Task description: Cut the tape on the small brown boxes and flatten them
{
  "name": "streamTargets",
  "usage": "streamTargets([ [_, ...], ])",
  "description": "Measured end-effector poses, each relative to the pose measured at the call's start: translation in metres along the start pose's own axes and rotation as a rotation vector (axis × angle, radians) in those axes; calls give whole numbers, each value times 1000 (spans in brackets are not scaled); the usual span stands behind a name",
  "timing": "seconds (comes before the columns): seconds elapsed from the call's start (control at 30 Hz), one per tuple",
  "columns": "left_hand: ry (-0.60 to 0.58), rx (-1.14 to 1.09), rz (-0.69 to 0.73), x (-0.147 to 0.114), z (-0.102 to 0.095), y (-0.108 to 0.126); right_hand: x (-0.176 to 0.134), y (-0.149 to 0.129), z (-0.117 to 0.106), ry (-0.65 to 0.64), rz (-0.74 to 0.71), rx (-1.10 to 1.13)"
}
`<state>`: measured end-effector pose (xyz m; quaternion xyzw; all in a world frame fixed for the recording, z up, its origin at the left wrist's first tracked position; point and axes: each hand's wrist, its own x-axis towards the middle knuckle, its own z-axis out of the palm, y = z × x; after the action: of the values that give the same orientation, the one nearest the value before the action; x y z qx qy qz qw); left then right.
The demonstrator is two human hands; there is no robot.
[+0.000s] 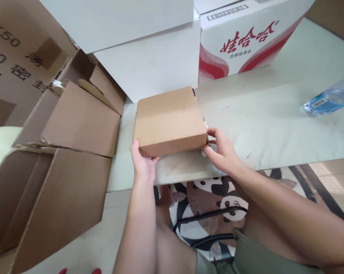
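A closed flat brown cardboard box (168, 118) is tilted slightly over the table near its front edge. My left hand (143, 161) grips its near left corner, thumb on the side and fingers underneath. At the right end, my right hand (220, 150) pinches the near corner between thumb and fingers. Small pale bits poke out beside that corner, too small to name. The underside of the box is hidden.
Large white cartons (160, 57) stand right behind the box, next to a white and red carton (243, 45). Big open cardboard boxes (83, 118) crowd the left side. A plastic bottle (330, 99) lies at the right of the pale table (269, 125).
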<state>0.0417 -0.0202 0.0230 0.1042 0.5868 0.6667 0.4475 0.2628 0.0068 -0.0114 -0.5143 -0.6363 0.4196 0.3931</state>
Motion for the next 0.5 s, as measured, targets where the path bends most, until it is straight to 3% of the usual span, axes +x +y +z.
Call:
streamTargets([
  [0.5,-6,26,22,-3,0,0,-1,-1,-1,-5,-5,-23],
])
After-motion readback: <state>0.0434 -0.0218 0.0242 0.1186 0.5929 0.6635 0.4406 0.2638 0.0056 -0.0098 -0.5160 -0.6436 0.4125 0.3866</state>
